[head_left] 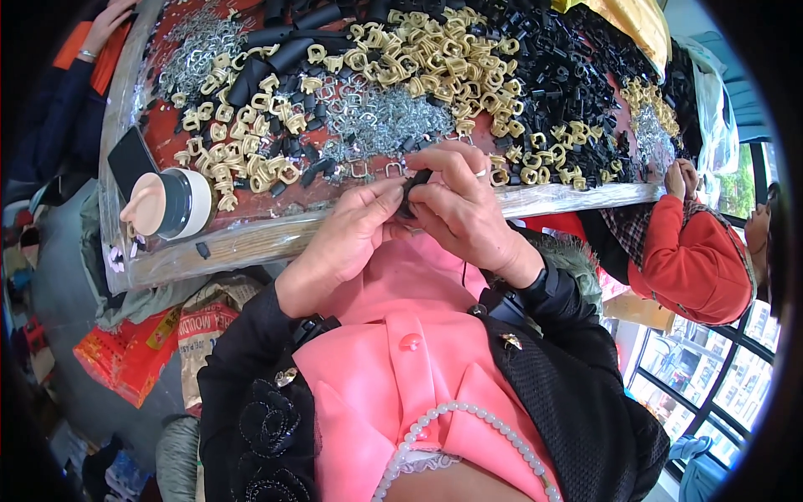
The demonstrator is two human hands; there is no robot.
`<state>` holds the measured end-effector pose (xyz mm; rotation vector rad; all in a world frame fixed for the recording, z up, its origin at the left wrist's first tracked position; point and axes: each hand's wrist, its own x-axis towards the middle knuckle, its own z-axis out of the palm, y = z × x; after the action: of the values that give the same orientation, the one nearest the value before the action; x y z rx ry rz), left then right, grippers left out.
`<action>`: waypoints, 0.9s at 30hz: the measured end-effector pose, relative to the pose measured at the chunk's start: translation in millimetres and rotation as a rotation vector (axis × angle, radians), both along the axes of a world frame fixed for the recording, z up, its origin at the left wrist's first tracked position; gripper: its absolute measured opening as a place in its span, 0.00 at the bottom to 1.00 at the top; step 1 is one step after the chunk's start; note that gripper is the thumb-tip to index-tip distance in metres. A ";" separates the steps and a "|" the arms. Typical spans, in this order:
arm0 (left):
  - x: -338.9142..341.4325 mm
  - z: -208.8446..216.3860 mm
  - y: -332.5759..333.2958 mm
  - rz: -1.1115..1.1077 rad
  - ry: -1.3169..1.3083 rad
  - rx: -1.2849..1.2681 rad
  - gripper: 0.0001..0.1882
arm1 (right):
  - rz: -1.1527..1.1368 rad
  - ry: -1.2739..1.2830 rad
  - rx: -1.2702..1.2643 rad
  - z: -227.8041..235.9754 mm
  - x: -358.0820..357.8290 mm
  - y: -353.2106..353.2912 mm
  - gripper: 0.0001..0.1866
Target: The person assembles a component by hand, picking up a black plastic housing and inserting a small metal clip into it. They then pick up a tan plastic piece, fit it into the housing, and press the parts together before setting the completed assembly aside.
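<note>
At the table's near edge, both my hands are closed around a small black part, its exact kind hidden by the fingers. My left hand pinches it with thumb and fingers from the left. From the right, the bent fingers of my right hand grip it too. Just beyond the hands lies a heap of small silver U-shaped metal pieces. Beige ring-shaped plastic parts are piled behind it, with more to the left. Small black plastic parts cover the table further right.
A wooden, plastic-wrapped edge borders the red table. At its left stand a pale-lidded jar and a dark phone. Black tubes lie behind. Other people's hands show far left and right. A red bag sits below.
</note>
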<state>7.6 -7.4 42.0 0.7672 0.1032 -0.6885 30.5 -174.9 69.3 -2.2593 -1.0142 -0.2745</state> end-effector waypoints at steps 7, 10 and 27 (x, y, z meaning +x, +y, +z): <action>-2.8 0.4 -3.9 -0.070 -0.086 0.100 0.18 | -0.010 0.027 -0.045 -0.7 -1.3 0.6 0.05; -2.9 3.4 -5.3 -0.093 -0.083 0.152 0.18 | -0.038 0.092 -0.053 1.8 -1.8 -2.1 0.05; 12.3 -10.7 -8.8 0.028 0.074 -0.009 0.14 | -0.664 -0.147 -0.729 -30.0 50.4 -118.2 0.05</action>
<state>19.9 -16.1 31.3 0.7309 0.1773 -0.6904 80.9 -293.1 39.3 -3.2533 -0.4117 -0.3939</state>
